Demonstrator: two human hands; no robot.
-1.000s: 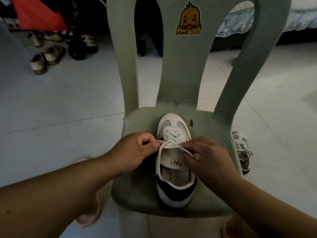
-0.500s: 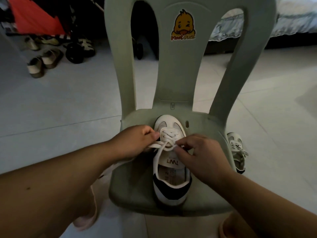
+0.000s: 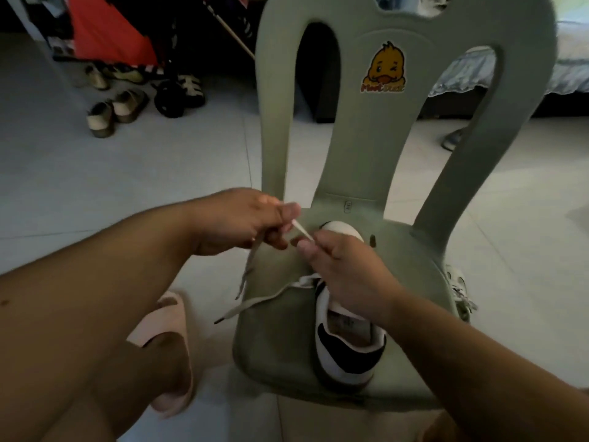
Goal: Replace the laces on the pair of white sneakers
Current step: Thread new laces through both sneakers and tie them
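Chair [image 3: 277, 346]: grey-green plastic, on tiled floor [image 3: 127, 186]; duck sticker [image 3: 384, 67] on backrest.
Sneaker [image 3: 347, 352]: on chair seat, right of centre; toe toward backrest, heel toward camera. White upper, dark heel collar. Eyelet area hidden under right hand.
Lace [image 3: 250, 264]: pale, flat. Short stretch taut between the two hands, just above and left of the toe. One strand hanging from left hand down over seat's left side. Another strand leading from shoe's left side across seat edge, dark tip just off it.
Left hand [image 3: 242, 221]: raised over seat's back-left corner; thumb and fingers curled, pinching lace.
Right hand [image 3: 344, 269]: over sneaker's forepart; thumb and forefinger pinching lace near toe, other fingers curled.
Hands, relation: close together, fingertips near; whether touching, cannot tell through blur.
Second sneaker [image 3: 459, 288]: on floor just beside chair's right side, partly hidden by seat; laces in, ends loose.
Slipper [image 3: 162, 320]: pink, on a foot, on floor left of chair.
Background: sandals [image 3: 118, 110] and stroller wheel [image 3: 169, 100] on floor far left; red cloth [image 3: 108, 30] above them; bed [image 3: 567, 68] behind chair at right.
Image quality: dim; motion blur at hands.
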